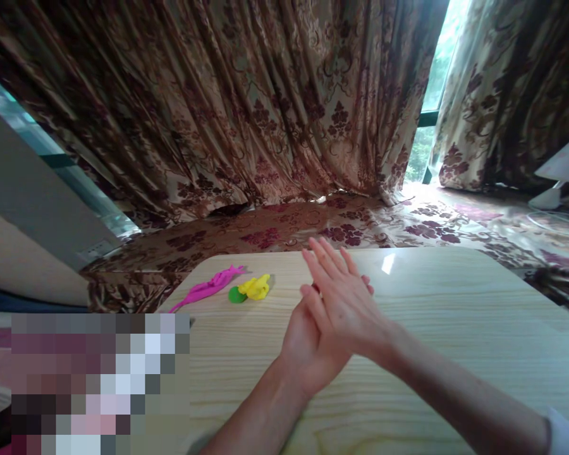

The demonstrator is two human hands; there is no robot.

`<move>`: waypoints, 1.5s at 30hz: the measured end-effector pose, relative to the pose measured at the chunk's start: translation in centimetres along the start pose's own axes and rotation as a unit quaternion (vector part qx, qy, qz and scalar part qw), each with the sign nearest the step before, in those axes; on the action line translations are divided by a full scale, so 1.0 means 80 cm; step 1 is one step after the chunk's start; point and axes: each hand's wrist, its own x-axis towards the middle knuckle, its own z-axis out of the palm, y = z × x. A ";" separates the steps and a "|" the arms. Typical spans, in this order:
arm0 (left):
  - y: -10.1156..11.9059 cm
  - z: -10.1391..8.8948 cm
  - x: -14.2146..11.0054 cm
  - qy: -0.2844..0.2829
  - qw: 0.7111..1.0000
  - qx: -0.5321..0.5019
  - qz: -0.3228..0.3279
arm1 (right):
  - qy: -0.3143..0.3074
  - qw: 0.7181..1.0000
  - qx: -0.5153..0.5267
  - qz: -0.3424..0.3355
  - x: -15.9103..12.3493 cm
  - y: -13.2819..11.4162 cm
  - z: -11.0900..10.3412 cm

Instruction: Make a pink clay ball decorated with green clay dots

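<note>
Above the table, my right hand [345, 303] lies flat across my left hand [308, 347], its fingers stretched out and pointing away from me. My left hand is underneath, palm turned up. Most of its fingers are covered, with fingertips showing at the far right side. Whether anything sits between the palms is hidden. Left of the hands lies a crumpled yellow lump [256, 287] that looks like modelling clay, beside a flat green disc [237, 295]. Farther left is a long, twisted magenta piece [213, 284] of similar look. Neither hand touches these pieces.
The light wood-grain table [436, 316] has rounded far corners. Behind it runs a ledge covered in patterned cloth [284, 230], below long floral curtains [265, 114]. A white lamp [566, 164] stands at the far right. A blurred patch covers the lower left.
</note>
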 end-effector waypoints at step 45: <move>-0.021 -0.016 0.009 0.089 0.970 0.214 -0.074 | -0.059 0.984 0.165 0.018 -0.060 0.095 -0.033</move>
